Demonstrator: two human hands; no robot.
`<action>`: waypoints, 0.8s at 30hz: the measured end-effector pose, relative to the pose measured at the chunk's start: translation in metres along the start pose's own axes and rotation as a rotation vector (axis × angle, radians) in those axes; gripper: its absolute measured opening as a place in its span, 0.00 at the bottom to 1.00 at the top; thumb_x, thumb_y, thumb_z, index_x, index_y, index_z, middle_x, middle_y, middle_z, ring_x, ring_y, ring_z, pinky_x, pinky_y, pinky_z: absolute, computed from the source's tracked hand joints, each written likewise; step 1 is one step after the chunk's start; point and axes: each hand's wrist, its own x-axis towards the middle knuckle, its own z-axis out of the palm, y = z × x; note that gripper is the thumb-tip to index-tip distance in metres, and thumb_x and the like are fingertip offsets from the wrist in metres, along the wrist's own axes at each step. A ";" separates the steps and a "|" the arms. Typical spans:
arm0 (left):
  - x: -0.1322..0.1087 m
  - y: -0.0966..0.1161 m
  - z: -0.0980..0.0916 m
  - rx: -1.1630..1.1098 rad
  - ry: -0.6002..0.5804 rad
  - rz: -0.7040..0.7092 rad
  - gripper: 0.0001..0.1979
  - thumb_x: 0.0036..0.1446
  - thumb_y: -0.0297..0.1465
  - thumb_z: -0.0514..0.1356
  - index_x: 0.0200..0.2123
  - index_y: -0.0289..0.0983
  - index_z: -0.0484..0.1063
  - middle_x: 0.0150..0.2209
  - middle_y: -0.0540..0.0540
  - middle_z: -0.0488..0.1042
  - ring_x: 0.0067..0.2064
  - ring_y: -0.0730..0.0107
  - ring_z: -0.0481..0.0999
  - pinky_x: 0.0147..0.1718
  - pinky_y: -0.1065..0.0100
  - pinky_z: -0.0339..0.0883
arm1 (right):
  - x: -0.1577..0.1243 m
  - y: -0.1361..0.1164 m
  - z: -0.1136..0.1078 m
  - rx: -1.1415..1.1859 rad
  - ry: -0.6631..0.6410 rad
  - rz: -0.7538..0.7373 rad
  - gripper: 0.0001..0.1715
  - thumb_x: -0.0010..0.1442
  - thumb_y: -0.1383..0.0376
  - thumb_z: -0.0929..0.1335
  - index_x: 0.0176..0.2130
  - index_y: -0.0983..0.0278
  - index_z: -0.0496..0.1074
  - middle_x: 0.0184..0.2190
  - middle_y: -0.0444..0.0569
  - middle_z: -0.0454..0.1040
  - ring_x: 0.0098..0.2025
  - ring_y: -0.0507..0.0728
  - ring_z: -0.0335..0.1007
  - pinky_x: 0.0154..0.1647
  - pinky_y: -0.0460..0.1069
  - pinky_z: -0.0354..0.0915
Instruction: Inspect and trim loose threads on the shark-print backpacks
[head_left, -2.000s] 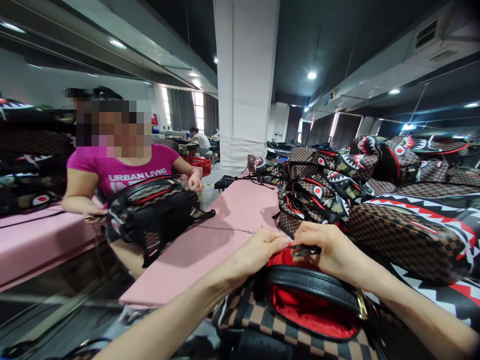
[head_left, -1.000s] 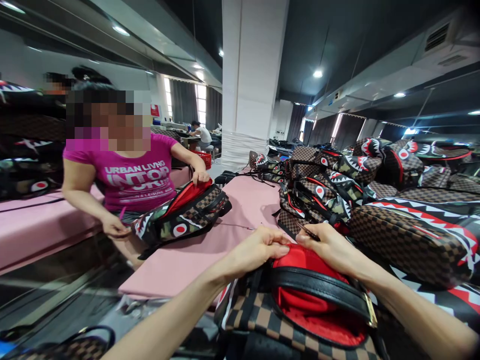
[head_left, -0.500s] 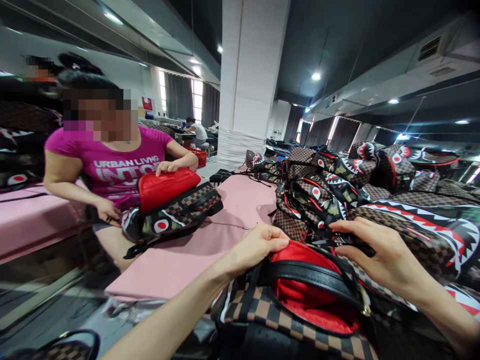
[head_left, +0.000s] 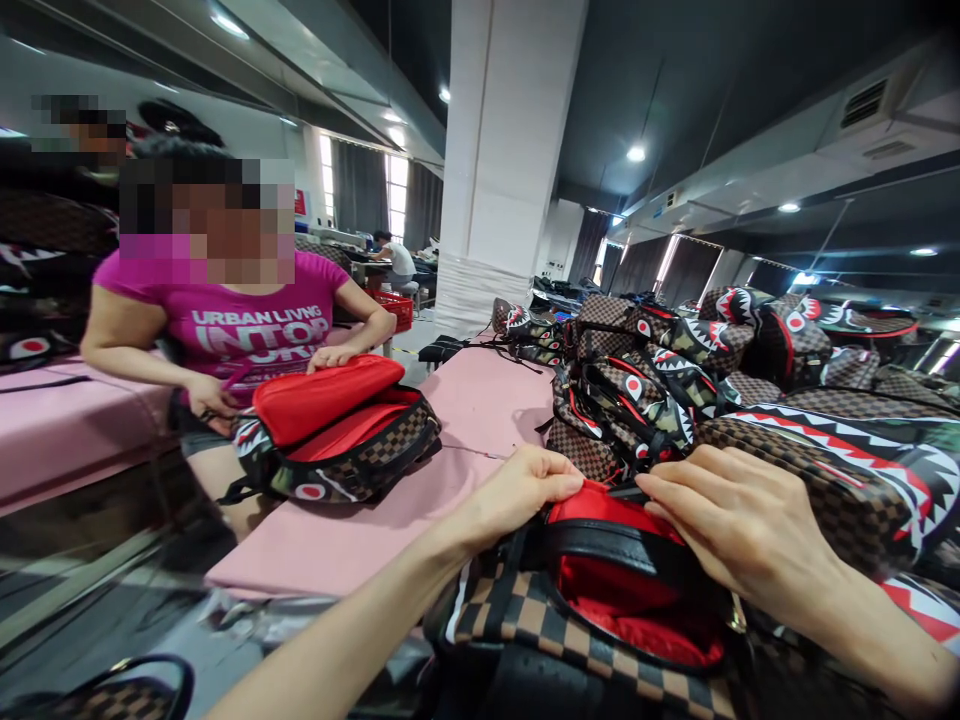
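Note:
In front of me a checkered brown-and-black backpack (head_left: 517, 620) lies with its top open, showing red lining (head_left: 637, 610) beneath a black carrying handle (head_left: 615, 545). My left hand (head_left: 529, 490) pinches the far edge of that lining between thumb and fingers. Just right of it, my right hand (head_left: 739, 515) is closed over the same opening edge, its fingertips drawn together. A small dark tip shows beside those fingertips, too little of it to name; the palm side is hidden.
Many shark-face backpacks (head_left: 825, 440) are heaped along the right. Across the pink table (head_left: 480, 400), a person in a magenta shirt (head_left: 255, 310) handles another backpack with red lining (head_left: 352, 420). A white pillar (head_left: 502, 150) rises behind; a strapped bag (head_left: 127, 690) is lower left.
My right hand has moved left to the opening edge, its spread fingers now closed. My left hand keeps its pinch. The person opposite has tilted their bag, showing more red inside.

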 end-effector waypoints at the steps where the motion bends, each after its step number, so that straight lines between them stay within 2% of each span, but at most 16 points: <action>1: 0.000 0.000 0.000 0.000 0.002 0.000 0.15 0.46 0.38 0.59 0.19 0.34 0.62 0.17 0.54 0.58 0.21 0.79 0.54 0.22 0.72 0.46 | 0.001 -0.001 0.000 -0.017 0.007 -0.004 0.13 0.62 0.67 0.61 0.36 0.62 0.74 0.32 0.48 0.78 0.29 0.52 0.67 0.29 0.48 0.60; 6: 0.003 -0.002 -0.001 0.018 0.001 0.017 0.15 0.46 0.39 0.58 0.19 0.35 0.61 0.18 0.55 0.57 0.21 0.79 0.53 0.22 0.72 0.46 | 0.005 -0.003 0.000 -0.046 0.005 -0.032 0.14 0.63 0.67 0.60 0.36 0.62 0.74 0.31 0.48 0.77 0.28 0.52 0.66 0.29 0.48 0.59; 15: 0.003 -0.004 -0.003 0.039 0.002 0.042 0.17 0.47 0.41 0.58 0.19 0.34 0.60 0.18 0.54 0.58 0.21 0.79 0.54 0.22 0.73 0.46 | 0.012 0.000 0.001 0.036 -0.042 -0.056 0.15 0.63 0.68 0.59 0.37 0.63 0.73 0.30 0.47 0.77 0.30 0.52 0.66 0.29 0.47 0.58; 20: 0.004 -0.007 -0.003 0.015 -0.002 0.042 0.17 0.47 0.42 0.59 0.20 0.33 0.64 0.19 0.53 0.60 0.22 0.78 0.55 0.23 0.73 0.48 | 0.006 0.000 0.002 0.063 -0.047 -0.021 0.13 0.62 0.69 0.60 0.38 0.63 0.73 0.31 0.47 0.76 0.30 0.52 0.66 0.30 0.48 0.59; 24: 0.002 -0.005 -0.006 -0.032 -0.048 0.038 0.17 0.47 0.41 0.60 0.22 0.31 0.68 0.19 0.52 0.62 0.22 0.79 0.56 0.23 0.74 0.49 | 0.006 -0.001 0.004 0.048 -0.033 -0.023 0.12 0.62 0.68 0.60 0.38 0.63 0.72 0.32 0.47 0.76 0.31 0.52 0.66 0.31 0.48 0.60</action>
